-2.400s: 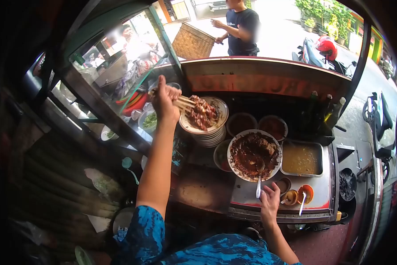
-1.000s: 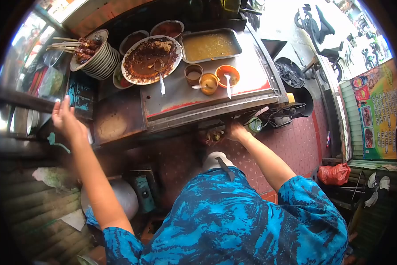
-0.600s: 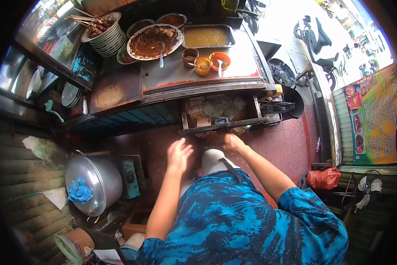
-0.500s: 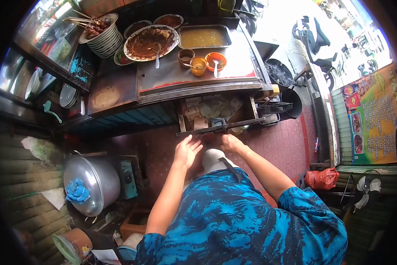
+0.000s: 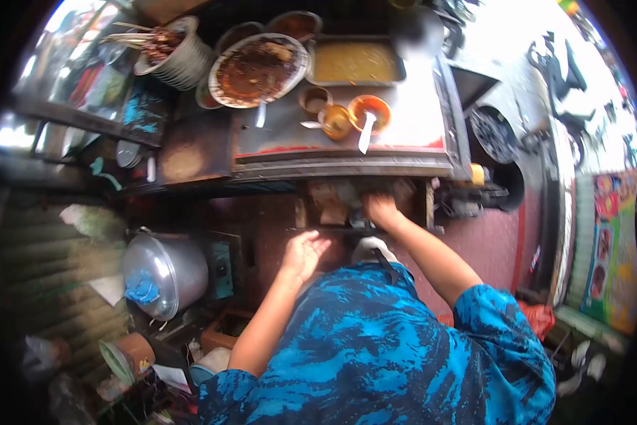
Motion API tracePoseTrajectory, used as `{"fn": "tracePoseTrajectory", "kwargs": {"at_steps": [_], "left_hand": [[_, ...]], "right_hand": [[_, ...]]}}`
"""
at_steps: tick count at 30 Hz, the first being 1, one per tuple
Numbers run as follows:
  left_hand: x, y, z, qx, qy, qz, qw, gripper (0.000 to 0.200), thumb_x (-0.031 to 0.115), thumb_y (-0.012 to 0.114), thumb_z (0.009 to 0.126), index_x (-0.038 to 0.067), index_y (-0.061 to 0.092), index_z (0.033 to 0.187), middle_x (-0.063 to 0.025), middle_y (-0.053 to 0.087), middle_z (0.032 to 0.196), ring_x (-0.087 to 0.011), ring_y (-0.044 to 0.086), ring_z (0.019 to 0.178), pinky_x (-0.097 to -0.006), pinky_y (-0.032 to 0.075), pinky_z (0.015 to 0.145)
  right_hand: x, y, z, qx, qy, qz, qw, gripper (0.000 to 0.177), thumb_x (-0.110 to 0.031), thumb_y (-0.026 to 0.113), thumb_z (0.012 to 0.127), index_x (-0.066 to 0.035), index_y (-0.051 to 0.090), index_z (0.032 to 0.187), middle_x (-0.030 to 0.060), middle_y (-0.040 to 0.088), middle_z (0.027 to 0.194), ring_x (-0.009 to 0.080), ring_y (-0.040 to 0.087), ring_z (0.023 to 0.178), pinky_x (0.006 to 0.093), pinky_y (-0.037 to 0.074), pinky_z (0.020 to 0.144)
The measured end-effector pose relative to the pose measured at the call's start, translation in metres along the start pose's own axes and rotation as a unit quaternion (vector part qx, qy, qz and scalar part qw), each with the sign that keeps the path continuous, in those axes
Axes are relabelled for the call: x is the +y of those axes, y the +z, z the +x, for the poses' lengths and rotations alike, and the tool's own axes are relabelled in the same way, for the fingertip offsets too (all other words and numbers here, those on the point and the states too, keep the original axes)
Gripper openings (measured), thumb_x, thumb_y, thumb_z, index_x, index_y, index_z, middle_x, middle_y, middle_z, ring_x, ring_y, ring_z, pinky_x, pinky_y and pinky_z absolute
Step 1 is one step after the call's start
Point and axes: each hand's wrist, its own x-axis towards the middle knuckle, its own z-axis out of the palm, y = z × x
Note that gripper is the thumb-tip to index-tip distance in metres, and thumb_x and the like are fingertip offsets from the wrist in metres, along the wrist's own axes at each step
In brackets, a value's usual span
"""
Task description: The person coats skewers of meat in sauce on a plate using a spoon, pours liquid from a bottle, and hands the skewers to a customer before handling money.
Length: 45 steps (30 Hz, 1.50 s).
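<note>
An open drawer (image 5: pixel 429 205) hangs under the metal counter, with papers that look like banknotes (image 5: pixel 333 211) inside. My right hand (image 5: pixel 381 209) reaches into it, over the notes. Its fingertips are blurred and partly hidden, so I cannot make out what it touches. In front of the drawer's left part, my left hand (image 5: pixel 307 253) is held palm up with its fingers apart and nothing in it.
On the counter (image 5: pixel 276 140) are a plate of dark sauce (image 5: pixel 256 71), a tray of yellowish liquid (image 5: pixel 354 64), small bowls and an orange bowl (image 5: pixel 369 113). Skewers (image 5: pixel 159 44) top stacked plates at left. A large lidded pot (image 5: pixel 180 273) stands lower left.
My right hand has moved from the drawer's front edge into the drawer. My left hand stays in front of it. The whole view has shifted, and the counter items appear farther right.
</note>
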Motion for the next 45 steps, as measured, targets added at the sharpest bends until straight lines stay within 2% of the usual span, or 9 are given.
{"fn": "tracePoseTrajectory", "kwargs": {"at_steps": [9, 15, 19, 21, 25, 28, 31, 42, 45], "left_hand": [[0.008, 0.025, -0.017, 0.032, 0.061, -0.039, 0.997, 0.01, 0.006, 0.063, 0.087, 0.001, 0.057, 0.094, -0.0154, 0.055, 0.103, -0.0327, 0.057, 0.106, -0.0476, 0.048, 0.103], [0.014, 0.023, -0.008, 0.011, 0.009, -0.046, 0.999, 0.019, 0.009, 0.062, 0.088, -0.004, 0.055, 0.1, -0.0202, 0.057, 0.107, -0.0352, 0.058, 0.11, -0.0478, 0.049, 0.104], [0.02, 0.013, 0.008, -0.05, -0.02, -0.052, 0.997, 0.026, 0.009, 0.062, 0.088, -0.006, 0.054, 0.108, -0.0204, 0.059, 0.112, -0.0329, 0.059, 0.109, -0.0479, 0.047, 0.106], [0.03, 0.017, 0.006, -0.077, -0.048, -0.035, 0.995, 0.031, 0.011, 0.064, 0.088, -0.004, 0.055, 0.114, -0.0206, 0.059, 0.118, -0.0309, 0.058, 0.114, -0.047, 0.048, 0.104], [0.045, 0.018, 0.006, -0.106, -0.09, 0.051, 0.989, 0.048, 0.025, 0.067, 0.088, 0.0, 0.052, 0.126, -0.0204, 0.053, 0.135, -0.0334, 0.051, 0.125, -0.0494, 0.041, 0.106], [0.06, 0.012, -0.003, -0.152, -0.112, 0.112, 0.976, 0.065, 0.03, 0.07, 0.086, 0.004, 0.043, 0.14, -0.0221, 0.038, 0.149, -0.035, 0.033, 0.14, -0.052, 0.038, 0.109], [0.059, -0.011, 0.009, -0.174, -0.106, 0.154, 0.967, 0.051, 0.031, 0.069, 0.088, 0.009, 0.053, 0.131, -0.0102, 0.051, 0.14, -0.0244, 0.043, 0.134, -0.0468, 0.04, 0.105], [0.07, -0.019, 0.028, -0.245, -0.089, 0.163, 0.951, 0.021, 0.025, 0.07, 0.085, 0.015, 0.064, 0.103, -0.0032, 0.061, 0.117, -0.0198, 0.051, 0.12, -0.045, 0.037, 0.103], [0.072, -0.015, 0.036, -0.239, -0.088, 0.153, 0.955, 0.011, 0.021, 0.07, 0.083, 0.015, 0.064, 0.091, -0.0013, 0.062, 0.107, -0.0166, 0.055, 0.112, -0.0432, 0.04, 0.099]], "right_hand": [[-0.007, -0.057, 0.015, -0.237, 0.014, 0.064, 0.969, 0.043, -0.024, 0.069, 0.075, -0.002, 0.063, 0.111, 0.0276, 0.064, 0.106, 0.0417, 0.064, 0.103, 0.0482, 0.054, 0.085], [0.024, -0.056, -0.008, 0.125, -0.127, 0.103, 0.979, 0.031, -0.008, 0.056, 0.081, 0.002, 0.055, 0.109, 0.0256, 0.062, 0.084, 0.0416, 0.061, 0.07, 0.0518, 0.052, 0.067], [-0.044, -0.131, -0.015, 0.031, -0.03, 0.187, 0.981, 0.04, -0.022, 0.062, 0.084, -0.006, 0.054, 0.119, 0.0268, 0.061, 0.098, 0.046, 0.064, 0.083, 0.0517, 0.053, 0.074], [-0.08, -0.165, -0.018, -0.051, -0.014, 0.155, 0.987, 0.066, -0.05, 0.073, 0.079, -0.008, 0.052, 0.126, 0.0289, 0.058, 0.11, 0.0465, 0.064, 0.093, 0.0505, 0.054, 0.078], [-0.075, -0.129, 0.0, -0.087, -0.013, 0.084, 0.993, 0.089, -0.064, 0.079, 0.065, -0.01, 0.052, 0.13, 0.0298, 0.06, 0.109, 0.046, 0.063, 0.1, 0.0508, 0.052, 0.084], [-0.067, -0.121, 0.006, -0.177, -0.028, 0.043, 0.983, 0.082, -0.062, 0.079, 0.064, -0.009, 0.057, 0.123, 0.0281, 0.062, 0.105, 0.0455, 0.063, 0.101, 0.0498, 0.052, 0.086], [-0.069, -0.118, 0.003, -0.213, -0.043, 0.024, 0.976, 0.069, -0.055, 0.079, 0.067, -0.009, 0.061, 0.115, 0.0248, 0.065, 0.099, 0.0438, 0.064, 0.098, 0.0489, 0.052, 0.085], [-0.123, -0.121, -0.036, 0.191, -0.064, -0.081, 0.976, 0.035, -0.018, 0.073, 0.072, -0.008, 0.061, 0.103, 0.0124, 0.053, 0.089, 0.0299, 0.055, 0.084, 0.0418, 0.041, 0.071], [-0.133, -0.109, -0.045, 0.089, -0.108, 0.097, 0.985, 0.033, -0.011, 0.061, 0.079, -0.01, 0.061, 0.112, 0.0162, 0.061, 0.092, 0.0352, 0.064, 0.083, 0.0466, 0.051, 0.071]]}}
